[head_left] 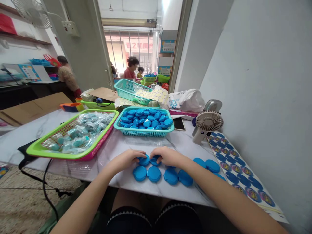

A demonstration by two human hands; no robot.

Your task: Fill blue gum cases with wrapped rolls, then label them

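My left hand [131,158] curls its fingers and thumb round the left edge of a glossy blue round case [144,161] lying on the table. My right hand [167,156] grips a second blue round case [154,161] beside it, fingertips over its top and right side. These two cases sit close together; whether they touch is hard to see. Nearer to me lies a pair of the same flat discs, the left one [139,174] next to the right one [153,174]. More blue cases [171,176] lie to the right, some partly hidden by my right forearm.
Behind my hands stands a turquoise basket [143,132] heaped with blue cases. At left is a green-rimmed basket [36,150] of bagged pieces. A small fan [209,123], a phone [179,124] and sticker sheets [240,169] occupy the right side. Other people are in the background.
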